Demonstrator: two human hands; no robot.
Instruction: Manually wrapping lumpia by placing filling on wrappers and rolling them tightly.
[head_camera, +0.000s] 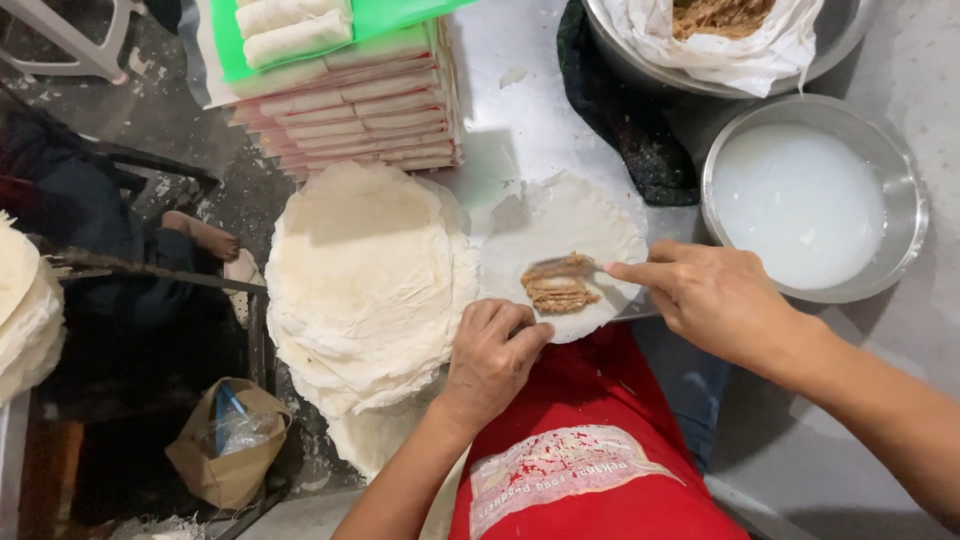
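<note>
Left hand (490, 355) flat, fingers loose, gripping nothing, pinning the near rim of the thin round white wrapper (590, 225) on the steel table (520, 120); right hand (715, 295) pinching only the brown shredded filling (558, 288), best kept compact, centred, beside the tall pale wrapper stack (365, 280).

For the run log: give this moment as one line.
left hand: on wrapper edge | right hand: fingertip at filling | wrapper stack: left | liquid bowl: right

We look almost straight down from our head-worn camera, close over the tabletop (540, 120), whose near edge meets our lap at bottom.
</note>
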